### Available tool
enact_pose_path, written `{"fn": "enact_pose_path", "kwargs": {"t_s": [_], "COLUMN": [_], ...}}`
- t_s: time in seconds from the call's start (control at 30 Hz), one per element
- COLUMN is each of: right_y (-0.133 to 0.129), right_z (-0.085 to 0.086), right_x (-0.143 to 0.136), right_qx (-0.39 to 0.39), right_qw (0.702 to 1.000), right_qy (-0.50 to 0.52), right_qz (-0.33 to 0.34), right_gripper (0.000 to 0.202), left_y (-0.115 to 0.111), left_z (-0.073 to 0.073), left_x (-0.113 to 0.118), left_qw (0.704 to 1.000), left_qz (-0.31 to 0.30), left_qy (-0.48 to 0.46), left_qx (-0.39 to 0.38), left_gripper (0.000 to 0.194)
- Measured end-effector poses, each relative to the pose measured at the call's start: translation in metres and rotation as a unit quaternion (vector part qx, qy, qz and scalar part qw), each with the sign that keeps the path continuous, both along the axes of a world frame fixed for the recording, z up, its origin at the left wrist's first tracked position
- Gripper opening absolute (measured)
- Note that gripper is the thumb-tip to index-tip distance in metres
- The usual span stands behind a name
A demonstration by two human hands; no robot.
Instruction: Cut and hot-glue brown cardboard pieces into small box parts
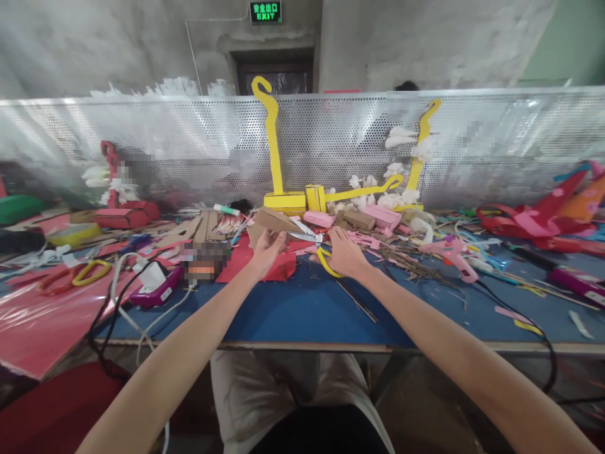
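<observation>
Bare forearms [189, 353] flank scissors [319, 239] jutting leftward from the right hand [344, 253].

- Perforated panel [198, 148]: behind counter [302, 321].
- Cardboard piece [270, 221]: left of scissors [318, 239].
- Glue gun [451, 252]: on counter, right of scissors.
- Power strip [154, 296]: on counter, left of scissors.

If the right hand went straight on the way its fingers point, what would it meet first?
Probably the small pink block, just beyond the right hand holding the yellow-handled scissors, though depth there is unclear.
</observation>
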State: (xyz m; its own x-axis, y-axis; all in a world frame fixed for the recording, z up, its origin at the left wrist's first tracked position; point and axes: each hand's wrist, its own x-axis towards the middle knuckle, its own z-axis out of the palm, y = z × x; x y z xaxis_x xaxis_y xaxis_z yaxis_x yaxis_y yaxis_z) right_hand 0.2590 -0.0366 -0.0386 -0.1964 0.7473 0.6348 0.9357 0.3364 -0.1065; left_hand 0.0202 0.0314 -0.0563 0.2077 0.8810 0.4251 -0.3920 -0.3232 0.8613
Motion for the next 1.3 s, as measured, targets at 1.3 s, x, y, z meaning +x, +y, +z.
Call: {"fn": "enact_pose_path", "kwargs": {"t_s": [1.3], "right_y": [0.002], "right_z": [-0.006], "right_x": [-0.009], "right_qx": [-0.022], "right_qw": [0.999], "right_qy": [0.013], "right_qz": [0.027], "right_gripper": [0.062], "left_y": [-0.017], "left_z": [0.024], "left_x": [-0.011], "left_qw": [0.987], "left_qz": [-0.077], "left_qy": [-0.09], "left_qx": [-0.109], "left_gripper": [0.054]}}
